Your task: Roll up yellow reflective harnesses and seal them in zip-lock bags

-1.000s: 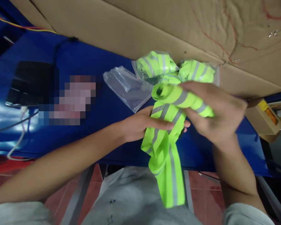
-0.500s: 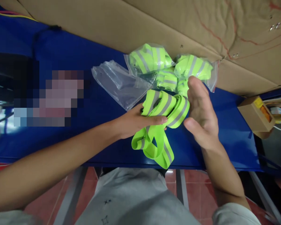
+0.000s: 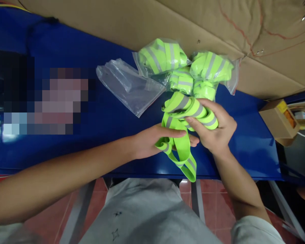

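A neon green strap with grey reflective stripes lies half rolled on the blue table. My right hand grips the rolled part of it. My left hand pinches the loose part just below the roll, and the tail hangs over the table's front edge. Behind my hands lie two clear bags holding rolled green straps, with further green rolls between them. An empty clear bag lies flat to their left.
A large sheet of brown cardboard spans the back of the table. A small cardboard box stands at the right edge. A blurred patch covers the left of the table. Red floor tiles and grey table legs show below.
My right hand, open beside the roll half a second ago, has closed over it again. The hanging tail has grown shorter as the strap wound up.
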### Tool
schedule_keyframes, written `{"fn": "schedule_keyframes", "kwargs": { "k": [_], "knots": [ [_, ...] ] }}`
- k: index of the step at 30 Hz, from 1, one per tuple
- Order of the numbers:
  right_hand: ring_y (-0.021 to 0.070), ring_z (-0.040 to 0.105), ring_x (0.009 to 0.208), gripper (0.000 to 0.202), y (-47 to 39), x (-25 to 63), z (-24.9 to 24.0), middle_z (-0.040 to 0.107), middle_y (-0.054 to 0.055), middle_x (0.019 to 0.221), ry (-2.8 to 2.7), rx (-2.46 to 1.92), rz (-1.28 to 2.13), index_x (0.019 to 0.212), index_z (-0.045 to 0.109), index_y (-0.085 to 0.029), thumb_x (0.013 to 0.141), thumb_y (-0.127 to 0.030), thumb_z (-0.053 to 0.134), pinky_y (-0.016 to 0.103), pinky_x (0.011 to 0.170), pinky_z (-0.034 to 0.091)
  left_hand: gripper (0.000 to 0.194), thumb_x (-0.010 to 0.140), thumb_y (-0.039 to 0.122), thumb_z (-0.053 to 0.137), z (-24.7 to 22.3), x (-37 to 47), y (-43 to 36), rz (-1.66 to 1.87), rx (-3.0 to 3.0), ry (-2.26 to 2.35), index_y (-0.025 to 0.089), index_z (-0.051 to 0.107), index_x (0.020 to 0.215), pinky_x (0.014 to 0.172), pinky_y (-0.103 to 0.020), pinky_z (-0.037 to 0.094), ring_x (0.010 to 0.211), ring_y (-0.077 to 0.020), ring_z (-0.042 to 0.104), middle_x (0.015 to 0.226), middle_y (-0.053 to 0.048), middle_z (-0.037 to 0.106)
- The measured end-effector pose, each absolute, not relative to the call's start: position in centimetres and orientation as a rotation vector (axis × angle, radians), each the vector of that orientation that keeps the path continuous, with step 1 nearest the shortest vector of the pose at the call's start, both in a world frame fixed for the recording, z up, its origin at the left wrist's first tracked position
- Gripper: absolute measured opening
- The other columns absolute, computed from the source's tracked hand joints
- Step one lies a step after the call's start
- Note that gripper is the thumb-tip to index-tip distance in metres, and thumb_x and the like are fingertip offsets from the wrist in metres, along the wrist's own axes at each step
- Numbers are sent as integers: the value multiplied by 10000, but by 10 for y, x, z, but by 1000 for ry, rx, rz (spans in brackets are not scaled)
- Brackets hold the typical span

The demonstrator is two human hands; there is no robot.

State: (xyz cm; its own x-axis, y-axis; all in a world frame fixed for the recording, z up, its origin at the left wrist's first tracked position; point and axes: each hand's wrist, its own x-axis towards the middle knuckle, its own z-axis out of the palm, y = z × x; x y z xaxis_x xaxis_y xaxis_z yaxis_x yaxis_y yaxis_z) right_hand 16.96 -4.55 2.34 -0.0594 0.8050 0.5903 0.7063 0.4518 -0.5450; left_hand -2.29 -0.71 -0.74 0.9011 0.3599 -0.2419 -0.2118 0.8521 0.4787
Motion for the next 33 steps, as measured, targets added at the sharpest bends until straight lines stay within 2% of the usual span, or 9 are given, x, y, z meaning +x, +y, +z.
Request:
{"fn": "schedule_keyframes", "kwargs": {
  "k": [4,8,10,13,17,22,26,29,33],
  "knots": [
    [322,744,1223,445,-47,179,23,777,24,1270,-2072,-1001,48,1445,665,-353,1001,-380,691,488,1051,641,272,797,323,882,-4,-27,-7,355,584,271,185,809,1020,986,-351,572,1060,-251,746,1051,-73,808],
    [318,706,1297,438,-41,184,24,767,18,1298,-2203,-920,-185,1470,628,-349,1036,-285,618,533,1115,595,489,751,581,913,5,-28,-9,479,613,196,273,797,1113,1022,-349,567,1159,-245,715,1127,-31,786],
    [297,651,1378,499,-38,182,25,748,28,1332,-2300,-955,-191,1501,583,-330,1018,-207,610,527,1229,499,464,813,600,859,5,-28,-9,529,612,236,267,792,1128,1013,-338,574,1166,-235,718,1158,-33,782],
    [304,386,1602,640,-38,180,28,580,82,1562,-2467,-1073,112,1640,375,-289,1024,-196,525,591,1350,293,419,875,565,817,-1,-27,-7,534,636,391,250,780,1148,898,-309,610,1095,-226,746,1183,-45,784],
    [316,171,1673,795,-40,180,35,290,99,1761,-2568,-1070,516,1722,131,-295,1039,-242,533,653,1343,238,438,888,570,800,-9,-27,-2,550,663,510,269,765,1203,867,-285,620,1174,-239,731,1264,-46,771],
    [286,344,1623,598,-33,187,27,410,42,1711,-2004,-1095,569,1624,416,-365,1059,-443,593,567,1349,292,407,861,431,864,-4,-30,3,591,688,526,257,761,1214,934,-350,617,1150,-262,743,1248,-54,783],
    [311,568,1468,759,-29,188,15,591,45,1572,-1752,-1180,1006,1526,563,-322,881,-669,762,497,1195,532,451,740,295,959,-2,-32,1,498,759,487,226,786,1151,999,-361,576,1173,-267,725,1191,-47,798],
    [296,755,1179,567,-33,181,14,787,17,1243,-1530,-1248,1352,1277,742,-270,815,-573,868,439,996,653,432,711,243,973,-5,-30,-1,417,743,469,209,790,1101,930,-293,571,1064,-200,736,1087,-26,805],
    [291,785,1061,449,-37,175,22,812,1,1112,-1228,-1261,1288,1119,790,-257,746,-453,945,438,939,662,337,793,297,918,-6,-27,-2,355,614,385,189,762,1071,833,-295,615,880,-164,752,986,-20,784]
  ]
}}
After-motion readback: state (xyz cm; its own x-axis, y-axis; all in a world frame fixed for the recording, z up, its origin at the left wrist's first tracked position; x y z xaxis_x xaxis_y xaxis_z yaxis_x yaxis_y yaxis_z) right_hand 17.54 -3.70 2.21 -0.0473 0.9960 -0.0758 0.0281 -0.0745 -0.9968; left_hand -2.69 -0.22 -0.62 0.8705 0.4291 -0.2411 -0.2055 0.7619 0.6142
